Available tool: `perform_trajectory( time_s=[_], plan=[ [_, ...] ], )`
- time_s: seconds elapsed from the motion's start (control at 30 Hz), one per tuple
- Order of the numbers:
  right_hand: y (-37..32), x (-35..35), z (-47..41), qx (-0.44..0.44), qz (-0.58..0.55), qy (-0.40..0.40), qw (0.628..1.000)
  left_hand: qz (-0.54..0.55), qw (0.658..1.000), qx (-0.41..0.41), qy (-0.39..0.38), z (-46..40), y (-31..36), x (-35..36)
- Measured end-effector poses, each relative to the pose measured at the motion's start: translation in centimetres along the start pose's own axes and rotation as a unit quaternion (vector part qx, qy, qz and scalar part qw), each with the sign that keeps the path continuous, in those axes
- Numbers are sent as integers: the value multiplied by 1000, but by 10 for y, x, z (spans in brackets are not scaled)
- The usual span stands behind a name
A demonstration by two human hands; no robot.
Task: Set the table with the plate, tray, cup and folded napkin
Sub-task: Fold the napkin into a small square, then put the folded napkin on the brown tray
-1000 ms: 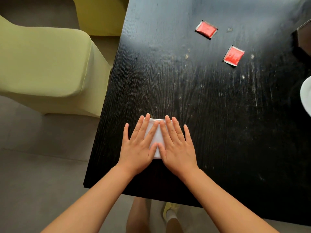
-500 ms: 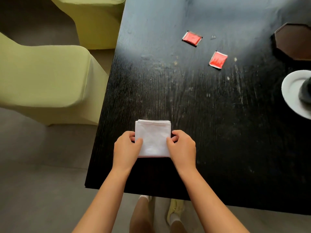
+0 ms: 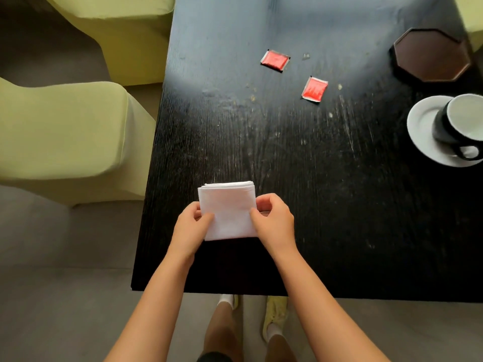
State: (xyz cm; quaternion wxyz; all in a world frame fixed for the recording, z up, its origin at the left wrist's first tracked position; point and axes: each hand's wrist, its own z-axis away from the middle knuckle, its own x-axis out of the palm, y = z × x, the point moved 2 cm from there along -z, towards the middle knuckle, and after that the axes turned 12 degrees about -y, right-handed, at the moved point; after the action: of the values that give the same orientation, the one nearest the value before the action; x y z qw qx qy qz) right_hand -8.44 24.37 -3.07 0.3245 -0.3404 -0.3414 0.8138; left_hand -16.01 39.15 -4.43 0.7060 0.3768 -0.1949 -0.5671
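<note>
The folded napkin [image 3: 228, 210] is pinched at both side edges by the left hand [image 3: 190, 228] and right hand [image 3: 275, 222]. If the grip is loosened during lifting, the layers could be spilled open over the tabletop [image 3: 326, 205]

Black table [image 3: 313, 205], green chairs [image 3: 65, 131], grey floor [image 3: 65, 296].

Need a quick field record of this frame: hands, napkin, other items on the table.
left hand: pinches napkin's left edge
right hand: pinches napkin's right edge
napkin: white, folded square, at the table's near edge
table: black wood, scuffed
cup: dark outside, white inside, stands on plate, handle toward the near side
plate: white, at the right edge of the view
tray: dark octagon, far right, nothing visible in it
packets: two red, lying flat mid-table, apart
chairs: green, left of table
</note>
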Motion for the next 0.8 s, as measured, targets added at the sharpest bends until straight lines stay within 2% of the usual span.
perform_trajectory(
  time_s=[0.1,0.23,0.33,0.5,0.63,0.8],
  plan=[
    [-11,-23,11,-15,-38,-8,999,92,989,-19,-113,5,9,4],
    [-30,-62,31,-29,-68,33,997,105,973,-14,-203,12,41,22],
    [-39,-96,49,-32,-100,71,992,103,973,28,-205,22,79,39],
    [-48,-157,89,-61,-155,124,978,39,958,87,-272,61,139,73],
    [-51,-210,126,-92,-180,128,971,46,950,124,-283,99,173,109],
    [-51,-277,168,-124,-171,100,972,83,945,179,-260,150,205,165]
  ],
)
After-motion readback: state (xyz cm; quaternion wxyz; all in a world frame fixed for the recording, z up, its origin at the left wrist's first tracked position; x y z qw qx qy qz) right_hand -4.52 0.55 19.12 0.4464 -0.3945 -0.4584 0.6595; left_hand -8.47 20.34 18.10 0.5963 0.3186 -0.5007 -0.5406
